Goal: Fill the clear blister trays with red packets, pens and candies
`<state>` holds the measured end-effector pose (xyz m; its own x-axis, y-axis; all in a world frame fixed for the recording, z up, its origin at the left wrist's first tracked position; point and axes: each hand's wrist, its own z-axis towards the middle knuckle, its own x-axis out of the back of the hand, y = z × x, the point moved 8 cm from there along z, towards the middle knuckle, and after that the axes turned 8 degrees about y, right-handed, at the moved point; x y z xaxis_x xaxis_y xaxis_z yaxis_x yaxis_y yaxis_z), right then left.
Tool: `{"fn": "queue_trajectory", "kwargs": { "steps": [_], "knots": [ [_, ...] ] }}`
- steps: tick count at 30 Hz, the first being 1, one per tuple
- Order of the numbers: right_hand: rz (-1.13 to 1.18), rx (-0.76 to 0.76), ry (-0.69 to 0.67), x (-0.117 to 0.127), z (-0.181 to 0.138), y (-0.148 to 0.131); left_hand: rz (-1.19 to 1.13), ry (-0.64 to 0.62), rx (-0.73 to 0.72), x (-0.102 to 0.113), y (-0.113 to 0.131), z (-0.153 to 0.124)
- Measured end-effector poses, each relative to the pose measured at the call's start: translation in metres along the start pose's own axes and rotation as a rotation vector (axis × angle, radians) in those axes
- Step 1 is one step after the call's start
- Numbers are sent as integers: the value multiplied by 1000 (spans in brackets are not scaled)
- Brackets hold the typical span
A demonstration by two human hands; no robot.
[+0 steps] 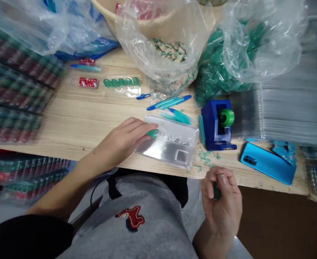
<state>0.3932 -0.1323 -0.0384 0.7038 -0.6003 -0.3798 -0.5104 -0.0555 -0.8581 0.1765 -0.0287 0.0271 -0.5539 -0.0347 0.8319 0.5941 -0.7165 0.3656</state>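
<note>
A clear plastic blister tray [161,150] with a row of small moulded pockets and a square one lies near the table's front edge. My left hand [126,138] reaches over its left end. Its thumb and fingers pinch a small green piece [153,133] at the upper left pocket. To the right, just off the table edge, my right hand [223,198] is turned palm up, fingers curled round a dark green piece [216,190]; whether more are inside is hidden. Behind the tray, another clear tray [123,92] carries a row of several green pieces [122,82].
A blue tape dispenser [214,124] stands right of the tray, near green scraps [205,158] and a blue phone [268,163]. Behind are pens [169,102], a bag of small beige-green blocks [171,50], a bag of green pieces [223,64] and stacked clear trays [288,97]. Filled packs [15,86] stand left.
</note>
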Motion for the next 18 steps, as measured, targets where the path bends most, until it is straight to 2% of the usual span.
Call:
{"fn": "queue_trajectory", "kwargs": {
  "steps": [7,13,15,18],
  "knots": [
    [-10,-41,20,6,-1,6,97,-47,-137,-17,10,12],
    [133,-213,119,4,-1,19,90,-219,-107,-31,-3,12],
    [212,-260,121,-3,-3,20,63,-177,-69,-25,0,13],
    [288,-300,39,-21,-7,19,-11,-7,23,-7,18,14]
  ]
}}
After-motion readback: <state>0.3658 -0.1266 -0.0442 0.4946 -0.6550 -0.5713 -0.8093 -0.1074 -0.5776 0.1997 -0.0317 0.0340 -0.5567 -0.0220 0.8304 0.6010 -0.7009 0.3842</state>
